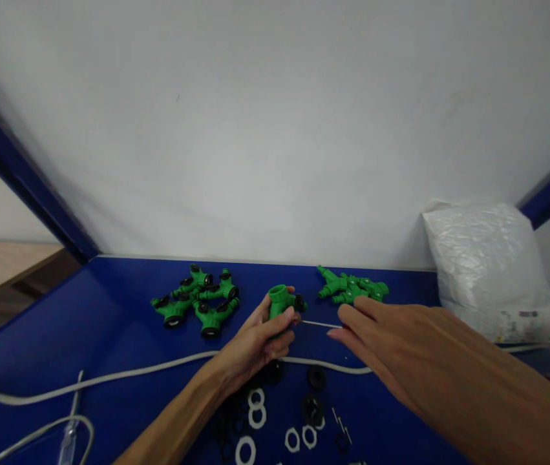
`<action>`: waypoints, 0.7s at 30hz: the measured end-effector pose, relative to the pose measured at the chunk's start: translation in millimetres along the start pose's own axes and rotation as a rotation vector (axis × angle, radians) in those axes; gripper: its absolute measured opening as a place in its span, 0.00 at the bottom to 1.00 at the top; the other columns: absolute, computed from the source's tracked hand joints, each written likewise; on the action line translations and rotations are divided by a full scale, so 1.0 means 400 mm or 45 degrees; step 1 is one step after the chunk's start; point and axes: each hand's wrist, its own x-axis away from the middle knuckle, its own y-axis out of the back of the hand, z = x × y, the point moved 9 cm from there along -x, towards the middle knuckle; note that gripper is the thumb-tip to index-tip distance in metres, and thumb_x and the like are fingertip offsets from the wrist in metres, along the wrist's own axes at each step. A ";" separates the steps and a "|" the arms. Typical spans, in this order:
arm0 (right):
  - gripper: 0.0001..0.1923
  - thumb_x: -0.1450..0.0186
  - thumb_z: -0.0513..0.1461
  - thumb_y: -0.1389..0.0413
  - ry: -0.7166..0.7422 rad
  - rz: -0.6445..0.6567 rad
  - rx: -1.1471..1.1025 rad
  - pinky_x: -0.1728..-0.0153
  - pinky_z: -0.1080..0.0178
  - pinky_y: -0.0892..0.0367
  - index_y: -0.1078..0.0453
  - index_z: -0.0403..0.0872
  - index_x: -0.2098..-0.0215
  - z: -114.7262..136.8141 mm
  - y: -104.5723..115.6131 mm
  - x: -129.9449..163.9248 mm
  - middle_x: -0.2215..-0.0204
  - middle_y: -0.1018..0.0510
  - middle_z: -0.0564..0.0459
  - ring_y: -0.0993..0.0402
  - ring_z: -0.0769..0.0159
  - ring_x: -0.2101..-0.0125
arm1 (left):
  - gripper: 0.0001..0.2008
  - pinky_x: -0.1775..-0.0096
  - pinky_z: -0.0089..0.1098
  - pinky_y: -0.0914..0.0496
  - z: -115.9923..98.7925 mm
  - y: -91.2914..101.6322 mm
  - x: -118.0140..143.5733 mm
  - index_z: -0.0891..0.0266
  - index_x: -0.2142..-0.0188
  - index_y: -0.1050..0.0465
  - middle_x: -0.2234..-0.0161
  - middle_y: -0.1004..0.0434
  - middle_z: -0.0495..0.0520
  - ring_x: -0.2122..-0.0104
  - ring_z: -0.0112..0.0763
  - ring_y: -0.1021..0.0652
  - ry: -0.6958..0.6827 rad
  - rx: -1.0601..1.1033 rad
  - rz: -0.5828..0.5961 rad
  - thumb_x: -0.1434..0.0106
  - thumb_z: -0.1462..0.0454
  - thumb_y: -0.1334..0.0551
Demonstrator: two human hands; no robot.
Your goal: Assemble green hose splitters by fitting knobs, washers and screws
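My left hand (267,336) is closed around a green plastic Y-shaped hose splitter (278,297), its round opening turned up and a black valve knob on its right branch. My right hand (371,329) grips a screwdriver, its handle hidden in my fingers. The thin metal shaft (320,323) points left, its tip close to the splitter beside my left fingertips; I cannot tell whether it touches. Below my hands lie white flat rings (256,415), black round caps (312,408) and a few small screws (341,423).
Several green splitters with black knobs (211,316) lie at the left back, and more green splitter bodies (349,287) at the right back. A white cable (158,368) crosses the blue table (124,310). A clear-handled screwdriver (68,439) lies front left; a white plastic bag (490,271) stands right.
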 end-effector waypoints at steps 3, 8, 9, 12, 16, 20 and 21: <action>0.17 0.42 0.28 0.52 0.046 -0.076 0.016 0.79 0.61 0.28 0.26 0.45 0.60 0.011 0.018 -0.001 0.69 0.16 0.44 0.20 0.57 0.76 | 0.22 0.79 0.21 0.55 0.004 -0.001 -0.003 0.56 0.46 0.31 0.63 0.31 0.49 0.83 0.09 0.43 -0.012 0.011 0.044 0.36 0.56 0.31; 0.30 0.49 0.29 0.51 0.004 -0.185 -0.011 0.72 0.60 0.24 0.29 0.41 0.48 0.035 0.049 0.004 0.59 0.17 0.39 0.18 0.54 0.64 | 0.24 0.78 0.22 0.53 0.006 0.010 -0.010 0.56 0.45 0.31 0.63 0.32 0.49 0.83 0.10 0.44 -0.031 0.048 0.004 0.36 0.50 0.34; 0.31 0.50 0.28 0.52 -0.019 -0.176 -0.023 0.74 0.62 0.25 0.29 0.40 0.48 0.035 0.050 -0.003 0.61 0.16 0.40 0.19 0.56 0.68 | 0.25 0.78 0.22 0.53 0.006 0.012 -0.012 0.57 0.45 0.32 0.64 0.32 0.48 0.83 0.10 0.44 -0.032 0.047 -0.012 0.37 0.49 0.33; 0.27 0.54 0.28 0.51 -0.097 -0.086 -0.011 0.86 0.64 0.33 0.26 0.44 0.57 0.024 0.041 -0.035 0.72 0.17 0.46 0.27 0.62 0.83 | 0.29 0.79 0.22 0.53 0.006 0.018 -0.018 0.58 0.45 0.32 0.67 0.33 0.47 0.83 0.12 0.44 -0.036 0.038 -0.045 0.39 0.45 0.34; 0.22 0.54 0.27 0.52 -0.033 -0.103 0.067 0.83 0.63 0.31 0.25 0.46 0.65 0.026 0.057 -0.058 0.73 0.18 0.46 0.26 0.60 0.81 | 0.29 0.79 0.23 0.53 0.008 0.021 -0.020 0.58 0.45 0.33 0.67 0.35 0.46 0.83 0.13 0.45 -0.050 0.019 -0.047 0.38 0.43 0.36; 0.25 0.55 0.26 0.53 0.150 -0.179 0.094 0.72 0.58 0.25 0.24 0.43 0.62 0.057 0.071 -0.034 0.66 0.16 0.42 0.20 0.53 0.68 | 0.27 0.78 0.23 0.53 0.007 0.019 -0.015 0.57 0.45 0.33 0.66 0.35 0.47 0.83 0.13 0.44 -0.059 0.014 -0.051 0.36 0.45 0.37; 0.26 0.54 0.26 0.53 0.166 -0.178 0.073 0.72 0.58 0.25 0.24 0.42 0.60 0.059 0.067 -0.025 0.64 0.16 0.41 0.19 0.53 0.67 | 0.26 0.78 0.23 0.53 0.006 0.019 -0.014 0.57 0.45 0.33 0.66 0.35 0.47 0.83 0.13 0.44 -0.059 0.016 -0.056 0.36 0.46 0.37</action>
